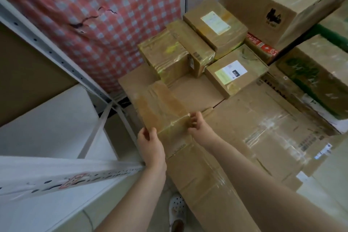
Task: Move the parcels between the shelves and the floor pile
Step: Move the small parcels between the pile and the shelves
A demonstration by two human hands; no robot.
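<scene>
A long, tape-wrapped brown parcel is held over the floor pile of cardboard boxes. My left hand grips its near left corner. My right hand pinches its near right corner with fingers curled on the edge. The parcel's far end reaches toward a taped cube box. The white metal shelf unit stands to the left of my left hand.
Several labelled boxes are stacked at the back of the pile, with a large torn carton at top right. A red checked cloth hangs behind. My white shoe stands on the floor below.
</scene>
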